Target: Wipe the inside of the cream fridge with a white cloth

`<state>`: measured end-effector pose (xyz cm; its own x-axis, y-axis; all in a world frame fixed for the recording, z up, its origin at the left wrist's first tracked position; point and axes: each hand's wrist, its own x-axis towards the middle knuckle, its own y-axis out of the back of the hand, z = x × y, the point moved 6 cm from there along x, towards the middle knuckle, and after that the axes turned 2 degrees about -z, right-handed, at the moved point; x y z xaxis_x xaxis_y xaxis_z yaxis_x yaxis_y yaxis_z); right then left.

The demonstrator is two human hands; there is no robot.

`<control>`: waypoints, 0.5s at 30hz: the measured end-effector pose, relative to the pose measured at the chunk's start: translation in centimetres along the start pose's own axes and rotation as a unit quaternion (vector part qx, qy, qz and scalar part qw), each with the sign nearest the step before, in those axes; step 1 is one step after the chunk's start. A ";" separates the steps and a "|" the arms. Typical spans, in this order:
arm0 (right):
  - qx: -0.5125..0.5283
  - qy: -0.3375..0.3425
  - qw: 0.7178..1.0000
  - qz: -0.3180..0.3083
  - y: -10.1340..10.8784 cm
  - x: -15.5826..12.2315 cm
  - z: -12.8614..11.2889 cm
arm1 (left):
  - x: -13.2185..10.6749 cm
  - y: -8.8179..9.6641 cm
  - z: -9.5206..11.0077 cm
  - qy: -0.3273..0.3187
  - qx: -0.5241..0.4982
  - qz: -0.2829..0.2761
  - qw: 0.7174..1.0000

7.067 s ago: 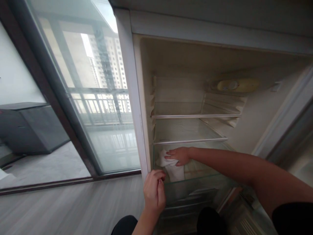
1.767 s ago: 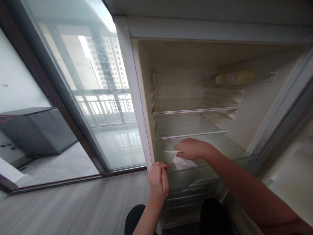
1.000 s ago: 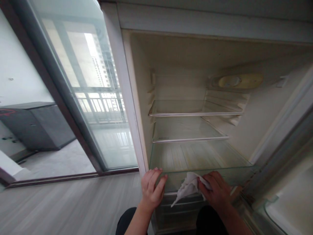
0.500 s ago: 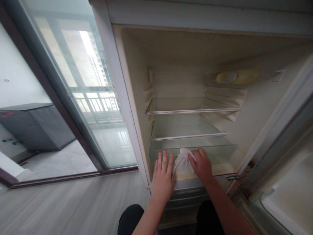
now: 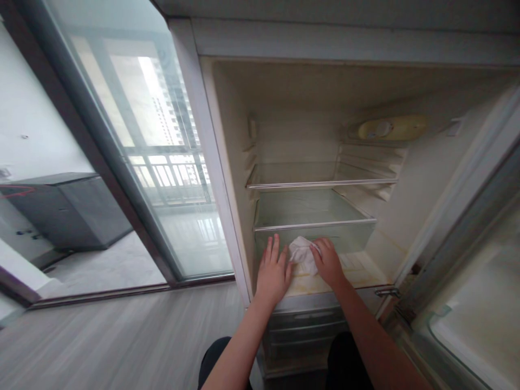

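A crumpled white cloth (image 5: 304, 255) is in my right hand (image 5: 328, 264), whose thumb and fingers close on its right side. Both are at the front of the fridge's lowest compartment, above its yellow-stained floor (image 5: 345, 279). On the cloth's left, my left hand (image 5: 273, 275) reaches in with fingers stretched out and slightly apart, back of the hand up. Nothing shows in it; what its palm touches is hidden. Just above the hands runs the front edge of the lower glass shelf (image 5: 312, 212). Greenish glass also seems to show behind my fingers, its outline unclear.
An upper glass shelf (image 5: 320, 183) spans the fridge. A yellowish lamp and dial housing (image 5: 392, 127) is on the right wall. The open fridge door (image 5: 479, 314) stands at right, near a metal hinge (image 5: 388, 292). Drawers (image 5: 304, 336) lie below; a sliding glass door (image 5: 179, 216) is at left.
Both hands and the cloth have shifted slightly up and deeper into the compartment. The clear glass edge that crossed behind my hands no longer shows there. My view has tilted slightly.
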<state>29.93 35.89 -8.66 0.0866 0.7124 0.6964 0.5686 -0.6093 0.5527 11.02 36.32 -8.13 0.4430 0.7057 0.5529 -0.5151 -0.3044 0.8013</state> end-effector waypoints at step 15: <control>0.189 -0.175 0.932 -0.256 -1.1 -18.4 -2.3 | -14.4 -4.2 -1.8 0.133 -0.469 -0.183 0.854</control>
<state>25.82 22.63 -20.98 -0.0515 0.9863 0.1566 0.8506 -0.0388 0.5244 5.48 28.58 -19.92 0.5825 0.8017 0.1339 -0.7941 0.5261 0.3044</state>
